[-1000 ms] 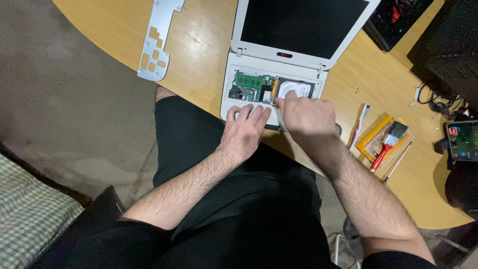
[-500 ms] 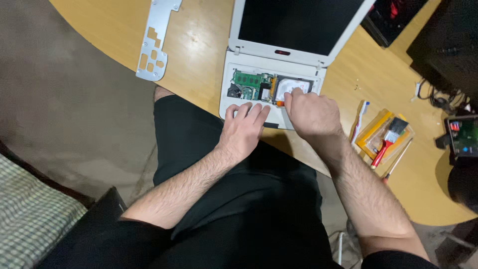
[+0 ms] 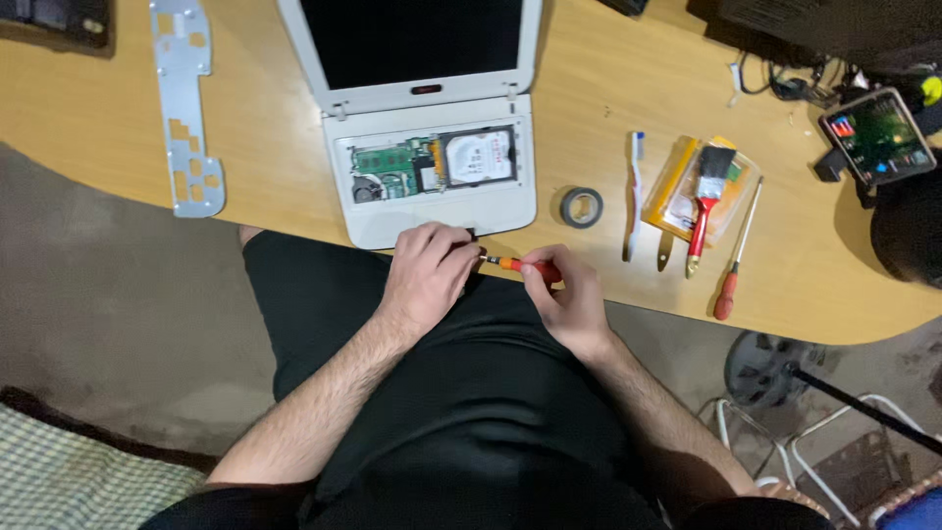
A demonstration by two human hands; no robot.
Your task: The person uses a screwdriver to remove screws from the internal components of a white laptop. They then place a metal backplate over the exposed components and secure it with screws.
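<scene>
Left hand (image 3: 427, 270): resting at the front edge of the laptop base, fingers curled narrow, pinching the metal tip end of the small screwdriver.
Right hand (image 3: 564, 294): closing around the orange handle of the small screwdriver, just off the table edge, over the lap.
Small screwdriver (image 3: 515, 265): lying roughly level between the two hands, tip pointing toward the left hand, just in front of the laptop's near edge.
Laptop (image 3: 432, 211): sitting open on the wooden table (image 3: 285, 147), white casing, dark screen tilting back, top cover off the base.
Laptop insides: showing a green circuit board (image 3: 388, 162) on the left and a silver hard drive (image 3: 481, 157) on the right.
Metal plate (image 3: 186, 108): lying flat on the table well left of the laptop, grey with cut-out holes.
Tape roll (image 3: 581, 206): sitting just right of the laptop base, dark grey.
Toothbrush (image 3: 634, 191): lying beside the tape roll, white and blue.
Paintbrush (image 3: 705, 196): resting on a yellow packet (image 3: 675, 177), red handle, black bristles.
Long screwdriver (image 3: 736, 255): lying right of the paintbrush, red handle toward the table edge.
Phone (image 3: 876, 135): leaning at the far right, screen lit.
</scene>
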